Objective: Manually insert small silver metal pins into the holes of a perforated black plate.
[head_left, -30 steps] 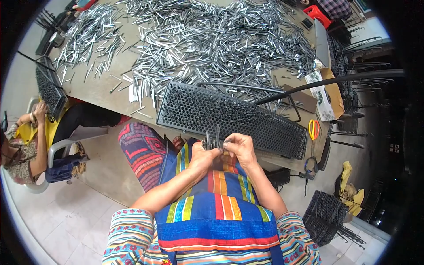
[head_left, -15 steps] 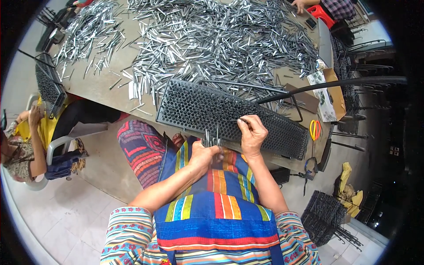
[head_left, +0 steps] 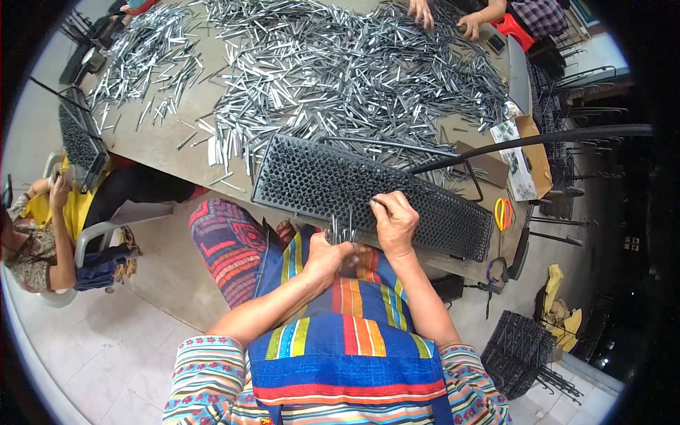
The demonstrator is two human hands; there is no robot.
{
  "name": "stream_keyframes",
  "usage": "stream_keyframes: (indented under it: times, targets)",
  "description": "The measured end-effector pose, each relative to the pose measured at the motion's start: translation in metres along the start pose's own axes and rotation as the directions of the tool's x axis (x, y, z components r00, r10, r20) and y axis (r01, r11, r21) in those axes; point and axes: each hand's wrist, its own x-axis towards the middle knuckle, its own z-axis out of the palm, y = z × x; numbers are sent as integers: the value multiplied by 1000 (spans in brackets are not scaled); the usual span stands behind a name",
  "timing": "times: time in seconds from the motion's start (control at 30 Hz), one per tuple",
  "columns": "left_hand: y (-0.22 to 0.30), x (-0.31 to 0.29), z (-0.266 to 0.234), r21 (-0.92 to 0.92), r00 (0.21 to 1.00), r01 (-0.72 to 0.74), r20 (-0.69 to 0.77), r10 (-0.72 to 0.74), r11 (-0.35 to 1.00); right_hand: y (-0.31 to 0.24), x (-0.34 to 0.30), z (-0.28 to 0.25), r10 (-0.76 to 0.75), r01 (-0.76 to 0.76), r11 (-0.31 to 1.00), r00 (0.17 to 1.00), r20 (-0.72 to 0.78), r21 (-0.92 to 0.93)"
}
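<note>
My left hand (head_left: 327,256) is closed round a bundle of thin metal strips (head_left: 338,228), their ends standing up above the fingers, just below the rack's near edge. A long black rack (head_left: 312,168) with rows of small holes lies slanted across the table edge before me. Over the middle of its holes my right hand (head_left: 395,225) is pinched, thumb against forefinger. Whatever lies between those fingertips is too small and dark to name.
Loose grey metal strips (head_left: 333,92) cover much of the table (head_left: 159,145). Orange-handled scissors (head_left: 503,212) and an open cardboard box (head_left: 535,159) lie at right. Another person's hands (head_left: 469,27) reach over the far right pile. A seated person in yellow (head_left: 67,205) works at left.
My right hand has shifted slightly left and down along the rack. My left hand still grips the strips. At the far right, another person's hands have come in over the pile.
</note>
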Motion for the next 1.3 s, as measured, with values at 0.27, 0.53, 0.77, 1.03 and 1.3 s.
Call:
stream_keyframes:
  times: [0.27,0.53,0.77,1.03,1.3]
  targets:
    - [2,-1,0,-5,1000,20,22,-20,1000,1,-3,-3,207,-235,955,965,159,183]
    - [3,6,-3,-55,999,35,-31,-37,998,-12,-7,-3,320,-365,921,909,268,137]
    - [2,5,-3,-105,995,6,-102,-17,994,-17,-22,5,2,27,995,954,301,-93]
    - [-1,8,-11,-12,998,-44,-54,44,999,-7,-26,9,59,-84,989,979,194,122]
    - [7,-5,-18,-2,936,170,314,-161,985,7,-19,-10,333,-748,389,659,674,538]
